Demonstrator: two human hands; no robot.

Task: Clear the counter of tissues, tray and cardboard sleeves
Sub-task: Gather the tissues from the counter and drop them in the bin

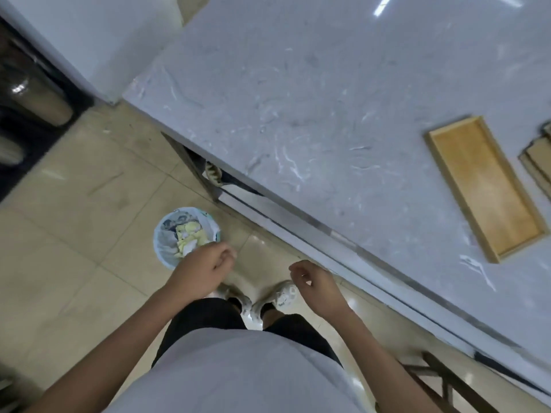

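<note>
A white shirt fills the foreground; beyond it the left hand and right hand hang loosely curled and empty over beige floor tiles. By the left hand stands a round lined waste bin holding what look like crumpled yellowish tissues. The rectangular wooden tray lies on the grey marbled counter, brown cardboard sleeves just beside it.

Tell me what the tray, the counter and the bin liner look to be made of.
Tray: seemingly wood, light honey colour with faint grain and a raised rim, matte finish.
Counter: looks like polished stone or a stone-look composite, pale grey with white veining and glossy light reflections.
Bin liner: probably thin plastic film, translucent and wrinkled over the rim.
</note>
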